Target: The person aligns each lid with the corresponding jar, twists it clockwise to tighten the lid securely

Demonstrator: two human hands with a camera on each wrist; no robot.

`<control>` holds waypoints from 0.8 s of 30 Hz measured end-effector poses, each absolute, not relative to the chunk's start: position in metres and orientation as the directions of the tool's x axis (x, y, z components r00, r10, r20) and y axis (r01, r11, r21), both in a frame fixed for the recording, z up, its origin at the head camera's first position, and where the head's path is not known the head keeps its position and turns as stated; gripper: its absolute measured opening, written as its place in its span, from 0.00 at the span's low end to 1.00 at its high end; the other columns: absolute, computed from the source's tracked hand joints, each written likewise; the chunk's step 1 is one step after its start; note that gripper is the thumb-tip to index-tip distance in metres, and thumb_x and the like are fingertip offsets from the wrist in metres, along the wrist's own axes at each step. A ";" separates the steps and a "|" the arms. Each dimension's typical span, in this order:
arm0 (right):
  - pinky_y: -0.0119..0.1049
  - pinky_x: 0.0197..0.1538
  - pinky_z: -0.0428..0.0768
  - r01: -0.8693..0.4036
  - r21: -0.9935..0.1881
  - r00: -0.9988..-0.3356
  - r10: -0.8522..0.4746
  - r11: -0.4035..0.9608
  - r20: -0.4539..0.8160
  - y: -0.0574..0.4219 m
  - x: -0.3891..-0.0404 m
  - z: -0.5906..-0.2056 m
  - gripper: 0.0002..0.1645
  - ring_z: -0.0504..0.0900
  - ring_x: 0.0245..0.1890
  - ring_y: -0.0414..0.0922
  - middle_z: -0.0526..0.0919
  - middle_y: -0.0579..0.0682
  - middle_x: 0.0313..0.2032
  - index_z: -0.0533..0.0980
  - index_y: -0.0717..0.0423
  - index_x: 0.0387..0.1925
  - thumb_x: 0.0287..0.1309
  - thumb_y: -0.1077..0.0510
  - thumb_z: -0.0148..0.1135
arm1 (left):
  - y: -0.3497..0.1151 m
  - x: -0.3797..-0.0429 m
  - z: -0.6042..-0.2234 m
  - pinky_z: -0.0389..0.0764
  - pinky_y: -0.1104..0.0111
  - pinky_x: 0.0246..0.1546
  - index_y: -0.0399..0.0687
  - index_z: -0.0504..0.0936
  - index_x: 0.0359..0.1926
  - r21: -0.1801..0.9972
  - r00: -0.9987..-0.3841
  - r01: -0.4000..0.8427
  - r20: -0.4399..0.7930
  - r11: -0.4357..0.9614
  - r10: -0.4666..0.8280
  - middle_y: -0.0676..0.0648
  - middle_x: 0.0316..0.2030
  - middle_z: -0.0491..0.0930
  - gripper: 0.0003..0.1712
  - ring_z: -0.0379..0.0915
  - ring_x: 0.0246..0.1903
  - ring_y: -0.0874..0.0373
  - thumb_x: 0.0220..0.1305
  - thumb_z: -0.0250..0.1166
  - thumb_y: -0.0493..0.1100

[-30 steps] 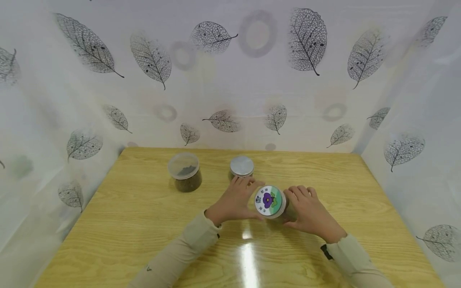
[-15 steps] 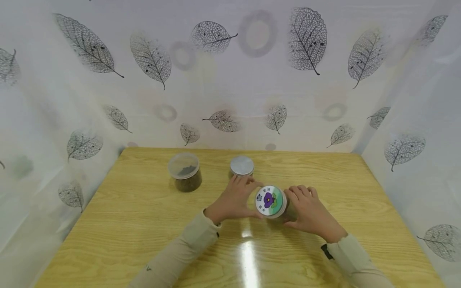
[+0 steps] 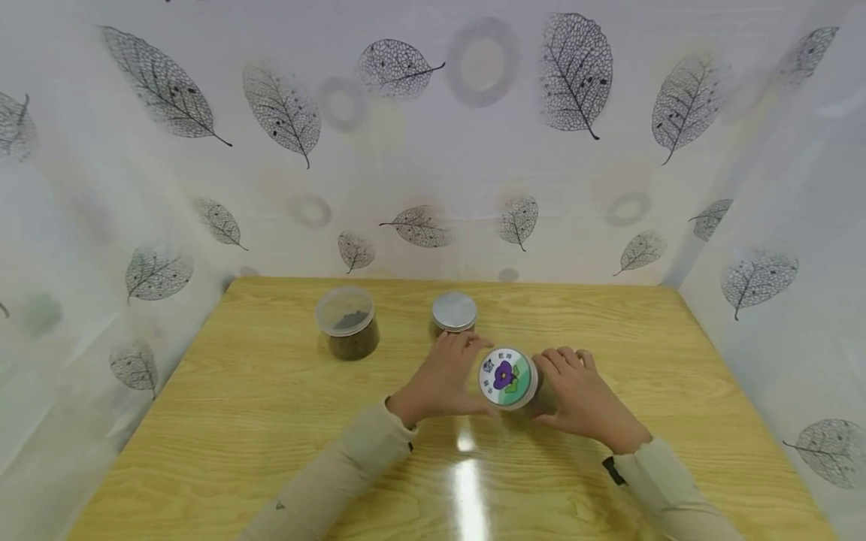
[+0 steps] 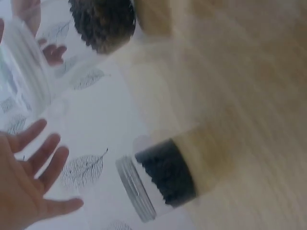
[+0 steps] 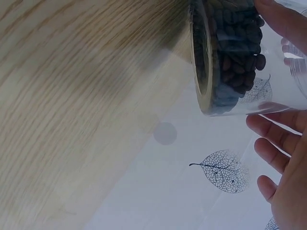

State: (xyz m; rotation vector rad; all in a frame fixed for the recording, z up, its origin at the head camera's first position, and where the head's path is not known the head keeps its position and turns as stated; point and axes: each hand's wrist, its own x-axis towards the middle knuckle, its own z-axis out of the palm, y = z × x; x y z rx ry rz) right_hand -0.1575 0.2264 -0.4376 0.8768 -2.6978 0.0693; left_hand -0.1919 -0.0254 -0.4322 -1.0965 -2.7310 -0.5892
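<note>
While both hands bracket it, the clear plastic jar with a purple-flower sticker on its white lid (image 3: 508, 377) stands near the middle of the light wooden table (image 3: 237, 421), holding dark coffee beans in the right wrist view. The left hand (image 3: 443, 378) lies against the jar's left side with fingers spread and nearly straight; the right hand (image 3: 577, 396) cups the right side, fingers loosely extended. Compared with a second ago, almost nothing differs: the hands keep their places and the lid sits a shade farther. Just beyond the left fingertips stands a silver-lidded jar (image 3: 454, 313); farther left, well apart, a clear-lidded jar of dark contents (image 3: 348, 322).
</note>
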 end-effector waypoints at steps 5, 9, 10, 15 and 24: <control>0.52 0.47 0.66 -0.588 0.047 -0.758 -0.571 0.807 0.316 0.227 -0.158 -0.438 0.56 0.71 0.47 0.52 0.76 0.53 0.45 0.70 0.58 0.51 0.18 0.34 0.80 | -0.018 -0.183 -0.437 0.62 0.51 0.65 0.49 0.70 0.56 0.275 -0.753 0.650 0.358 0.708 0.552 0.47 0.52 0.72 0.56 0.67 0.55 0.53 0.28 0.71 0.76; 0.52 0.47 0.66 -0.588 0.049 -0.757 -0.571 0.807 0.317 0.227 -0.158 -0.438 0.56 0.71 0.47 0.52 0.76 0.52 0.45 0.70 0.58 0.51 0.17 0.34 0.80 | -0.017 -0.182 -0.437 0.63 0.53 0.64 0.50 0.71 0.55 0.261 -0.748 0.652 0.378 0.712 0.546 0.47 0.52 0.72 0.55 0.67 0.54 0.54 0.27 0.72 0.75; 0.52 0.47 0.66 -0.588 0.049 -0.757 -0.571 0.807 0.319 0.226 -0.158 -0.438 0.56 0.71 0.46 0.52 0.76 0.52 0.45 0.71 0.58 0.51 0.17 0.34 0.80 | -0.017 -0.182 -0.436 0.64 0.53 0.63 0.50 0.71 0.55 0.258 -0.743 0.658 0.374 0.708 0.555 0.47 0.52 0.71 0.54 0.67 0.54 0.54 0.27 0.72 0.75; 0.51 0.47 0.65 -0.590 0.044 -0.756 -0.571 0.806 0.321 0.226 -0.158 -0.437 0.56 0.71 0.46 0.52 0.76 0.53 0.45 0.71 0.59 0.51 0.16 0.35 0.81 | -0.021 -0.186 -0.431 0.66 0.55 0.60 0.53 0.68 0.61 0.268 -0.715 0.697 0.326 0.665 0.618 0.45 0.55 0.68 0.56 0.65 0.55 0.53 0.30 0.74 0.71; 0.51 0.47 0.64 -0.588 0.033 -0.761 -0.567 0.808 0.315 0.226 -0.158 -0.438 0.56 0.70 0.47 0.52 0.76 0.53 0.45 0.71 0.58 0.51 0.17 0.35 0.80 | -0.023 -0.185 -0.432 0.62 0.49 0.64 0.53 0.62 0.68 0.294 -0.738 0.674 0.261 0.678 0.622 0.46 0.57 0.68 0.62 0.65 0.57 0.52 0.32 0.72 0.73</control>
